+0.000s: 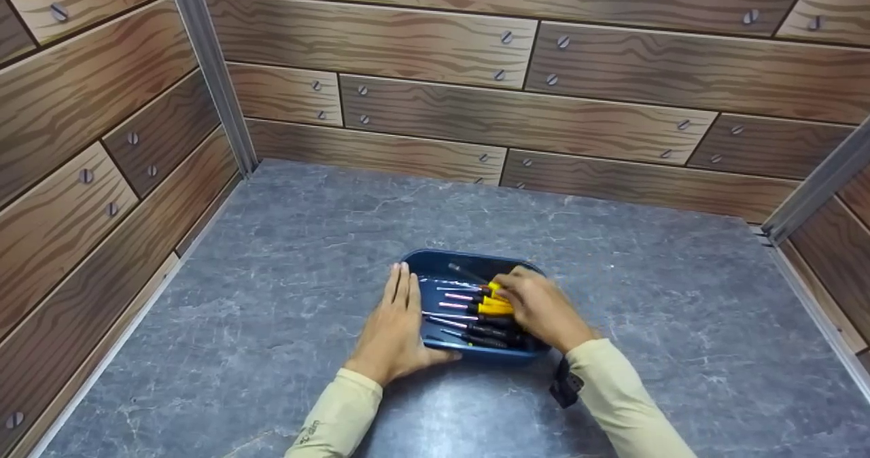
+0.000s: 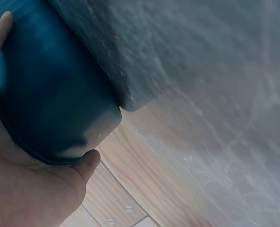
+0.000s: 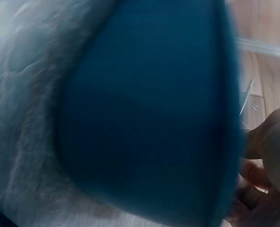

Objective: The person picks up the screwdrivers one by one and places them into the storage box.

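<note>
A blue plastic bin [image 1: 489, 353] stands on the grey surface with several screwdrivers [image 1: 495, 306] lying in it, some with yellow-and-black handles, others black. My left hand [image 1: 394, 332] holds the bin's left end, its fingers along the side and thumb at the front rim; the left wrist view shows this hand [image 2: 36, 184] spanning the bin's end. Over the right part of the bin, my right hand [image 1: 544, 308] grips a screwdriver whose blurred shaft [image 1: 467, 272] points left. Its handle is mostly hidden by the fingers. In the right wrist view the bin's wall [image 3: 144, 109] covers much of the hand.
Marbled grey tabletop [image 1: 292, 254] surrounds the bin. Wood-print panels [image 1: 435, 98] wall the back and both sides, with metal posts [image 1: 211, 71] at the corners. A black device [image 1: 566, 384] is strapped at the right wrist.
</note>
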### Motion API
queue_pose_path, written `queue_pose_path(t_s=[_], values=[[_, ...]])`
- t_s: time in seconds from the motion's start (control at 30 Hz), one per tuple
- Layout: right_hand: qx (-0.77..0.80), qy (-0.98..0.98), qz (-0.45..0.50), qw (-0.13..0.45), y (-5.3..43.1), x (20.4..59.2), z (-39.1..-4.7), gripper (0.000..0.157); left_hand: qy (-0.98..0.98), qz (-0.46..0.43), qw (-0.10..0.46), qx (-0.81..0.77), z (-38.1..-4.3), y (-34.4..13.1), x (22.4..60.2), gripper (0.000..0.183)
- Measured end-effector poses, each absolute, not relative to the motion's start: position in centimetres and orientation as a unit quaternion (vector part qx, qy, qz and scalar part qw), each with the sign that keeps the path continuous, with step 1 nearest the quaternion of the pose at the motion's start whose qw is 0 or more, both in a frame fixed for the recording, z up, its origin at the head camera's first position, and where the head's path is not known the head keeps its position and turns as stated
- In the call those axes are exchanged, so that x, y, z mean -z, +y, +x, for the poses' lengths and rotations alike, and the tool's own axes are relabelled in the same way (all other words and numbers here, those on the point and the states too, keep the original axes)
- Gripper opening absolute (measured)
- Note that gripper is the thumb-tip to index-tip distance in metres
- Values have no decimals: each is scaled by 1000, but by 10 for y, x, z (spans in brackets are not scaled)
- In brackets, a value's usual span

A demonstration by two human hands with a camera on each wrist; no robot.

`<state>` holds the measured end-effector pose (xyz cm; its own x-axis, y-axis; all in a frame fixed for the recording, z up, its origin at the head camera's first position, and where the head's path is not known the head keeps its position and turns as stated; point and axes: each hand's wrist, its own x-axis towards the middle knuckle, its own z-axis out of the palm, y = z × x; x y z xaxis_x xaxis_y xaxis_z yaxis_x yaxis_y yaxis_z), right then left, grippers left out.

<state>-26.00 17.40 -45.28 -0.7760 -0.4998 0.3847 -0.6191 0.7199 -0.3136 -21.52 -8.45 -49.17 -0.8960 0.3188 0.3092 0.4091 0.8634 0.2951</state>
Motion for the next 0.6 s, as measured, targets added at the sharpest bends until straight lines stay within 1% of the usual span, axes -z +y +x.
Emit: queue_pose_path(t_s=[0.17, 0.37, 0.47, 0.6], values=[[-127, -919, 340, 153, 170, 461, -260, 15, -955, -193, 135, 180, -215, -84, 492, 136], [-88, -918, 355, 153, 170, 471, -263, 21, -954, -196, 146, 175, -216, -85, 493, 135], [-88, -917, 357, 154, 170, 473, -264, 17, -953, -197, 151, 173, -216, -85, 493, 134], [-104, -914, 360, 156, 169, 475, -265, 8, -953, -196, 150, 173, -216, -85, 493, 134]])
